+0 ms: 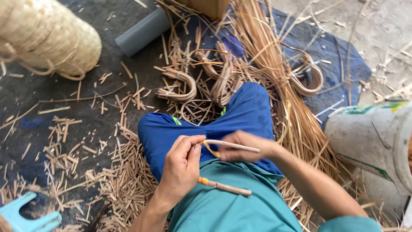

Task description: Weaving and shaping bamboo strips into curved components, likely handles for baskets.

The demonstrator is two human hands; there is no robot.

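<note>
Left hand (182, 165) sits over the lap, wrist bent, fingers closed on a bent cane piece (227, 146) with orange binding. Right hand (244, 146) pinches the cane's upper arm, apparently pulling a thin orange strip (210, 149) taut between both hands.
</note>
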